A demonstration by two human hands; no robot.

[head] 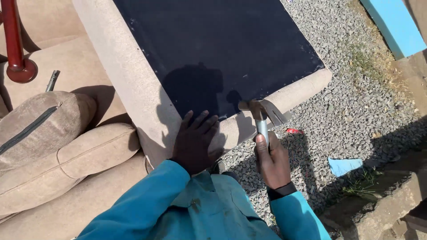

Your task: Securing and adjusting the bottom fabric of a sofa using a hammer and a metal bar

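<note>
Right hand (272, 162) grip is clamped on the hammer (262, 114) handle, head above it.

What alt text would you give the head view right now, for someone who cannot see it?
The right hand grips a claw hammer over the corner of an upturned beige sofa frame, while the left hand presses flat on its edge beside the black backing cloth. Beige cushions lie left, gravel right.

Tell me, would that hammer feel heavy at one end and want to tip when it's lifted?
Probably yes. The hammer has a bulky metal claw head on a slim shaft, so it likely feels top-heavy. The right hand grips it low on the shaft, so the head would pull forward. The smooth, shiny shaft may be slippery. The left hand lies flat on the sofa frame.
</note>
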